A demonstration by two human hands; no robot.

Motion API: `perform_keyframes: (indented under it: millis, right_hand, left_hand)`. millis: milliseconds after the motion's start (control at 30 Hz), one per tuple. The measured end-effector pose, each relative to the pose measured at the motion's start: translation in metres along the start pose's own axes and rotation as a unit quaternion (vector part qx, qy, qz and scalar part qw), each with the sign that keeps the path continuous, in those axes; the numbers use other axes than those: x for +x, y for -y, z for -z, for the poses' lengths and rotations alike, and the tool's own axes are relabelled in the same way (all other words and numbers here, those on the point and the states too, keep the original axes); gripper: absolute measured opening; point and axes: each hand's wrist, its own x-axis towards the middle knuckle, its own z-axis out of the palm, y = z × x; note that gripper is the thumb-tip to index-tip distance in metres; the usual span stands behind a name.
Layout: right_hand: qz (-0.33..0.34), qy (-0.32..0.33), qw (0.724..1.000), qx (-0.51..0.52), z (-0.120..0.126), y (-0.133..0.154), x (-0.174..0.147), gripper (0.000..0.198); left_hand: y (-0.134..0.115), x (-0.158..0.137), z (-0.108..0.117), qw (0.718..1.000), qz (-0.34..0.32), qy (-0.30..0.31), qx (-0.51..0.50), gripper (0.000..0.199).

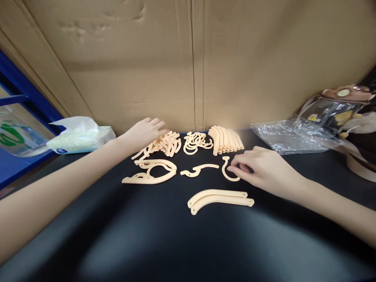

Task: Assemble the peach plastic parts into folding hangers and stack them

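Tall cardboard [188, 58] backs a black table [141, 239], with a tissue pack [79, 143] left of the left hand [145, 133] and a clear bag [290, 139] and bottle [329, 113] beyond the right hand [261, 168]. The left hand bends over a heap [170, 144] of small beige parts; its fingertips are hidden, so I cannot tell whether they grip one. The right hand is loosely curled, thumb and forefinger close together within the bend of a hook [225, 174]; whether they pinch it or only hover is unclear. A folded assembly [157, 180] lies just nearer than the left hand. Between the hands lie a wavy piece [196, 170] and, farther off, a cluster [192, 147] of curved parts. A stack [225, 139] of bars sits beyond the right hand and to its left, while a pair [220, 193] of bars lies nearer than that hand. The step in hand looks like picking and setting out loose parts. The next move seems to call for a light fingertip pinch on the thin hook and, at the left, one part teased free without dragging its neighbours.
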Motion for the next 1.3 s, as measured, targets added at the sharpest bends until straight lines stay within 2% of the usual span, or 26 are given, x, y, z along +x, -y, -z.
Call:
perform_keyframes:
  millis: [167, 500, 700, 800, 933, 1033, 1167, 1300]
  right_hand:
    - [0.004, -0.007, 1.0, -0.004, 0.0, -0.002, -0.001, 0.03]
    - [-0.007, 0.011, 1.0, 0.01, 0.0, -0.002, -0.001, 0.029]
    - [-0.006, 0.006, 1.0, 0.01, 0.001, -0.002, -0.003, 0.028]
    - [-0.005, 0.007, 1.0, 0.01, 0.002, -0.003, -0.003, 0.028]
    - [0.001, -0.002, 1.0, 0.009, 0.0, -0.003, -0.003, 0.027]
    - [0.001, -0.004, 1.0, 0.007, -0.001, -0.003, -0.003, 0.028]
    - [-0.002, -0.006, 1.0, 0.012, -0.001, -0.002, -0.003, 0.025]
    - [-0.001, -0.01, 1.0, 0.011, -0.002, -0.002, -0.002, 0.027]
  left_hand:
    - [0.008, 0.01, -0.005, 1.0, -0.021, 0.008, 0.007, 0.027]
    - [0.009, 0.017, 0.002, 0.999, -0.044, 0.015, 0.026, 0.024]
    - [0.013, 0.006, 0.008, 0.999, -0.026, 0.004, 0.023, 0.025]
    - [0.01, -0.009, 0.018, 1.0, 0.008, -0.021, -0.001, 0.026]
    - [-0.015, -0.032, 0.037, 0.989, 0.091, -0.07, -0.09, 0.029]
    - [-0.047, -0.046, 0.054, 0.977, 0.132, -0.058, -0.159, 0.029]
    - [-0.087, -0.054, 0.072, 0.956, 0.125, -0.039, -0.264, 0.027]
    - [-0.111, -0.053, 0.078, 0.944, 0.125, -0.086, -0.293, 0.025]
